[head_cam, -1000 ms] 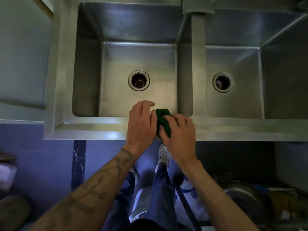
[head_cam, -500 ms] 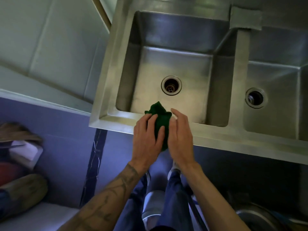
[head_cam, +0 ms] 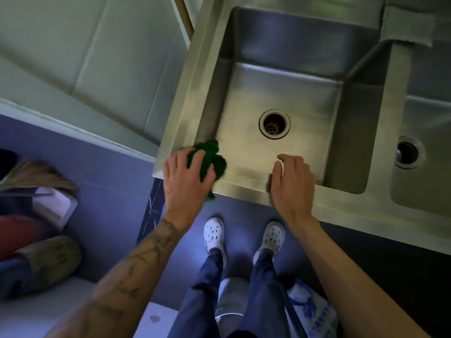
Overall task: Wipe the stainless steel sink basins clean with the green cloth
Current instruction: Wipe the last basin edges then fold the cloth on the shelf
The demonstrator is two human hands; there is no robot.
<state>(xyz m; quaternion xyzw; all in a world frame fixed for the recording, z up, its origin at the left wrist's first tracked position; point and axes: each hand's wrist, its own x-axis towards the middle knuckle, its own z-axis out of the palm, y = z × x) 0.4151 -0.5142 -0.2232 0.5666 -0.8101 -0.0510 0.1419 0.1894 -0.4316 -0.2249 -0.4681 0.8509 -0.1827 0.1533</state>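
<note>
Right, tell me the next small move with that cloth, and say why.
Probably sweep the green cloth along the near wall of the left basin toward the right hand. The left hand holds it bunched at the basin's near-left corner, so that corner is a natural starting point. The right hand rests open on the front rim, holding nothing, and may need to shift aside.

Dim, bluish light overall; the brightest patch is a soft sheen on the left basin [head_cam: 280,98] floor around twelve to one o'clock; deep shadow toward five o'clock; wide-angle bending of straight edges; soft blur at nine o'clock on the clutter [head_cam: 31,215].
</note>
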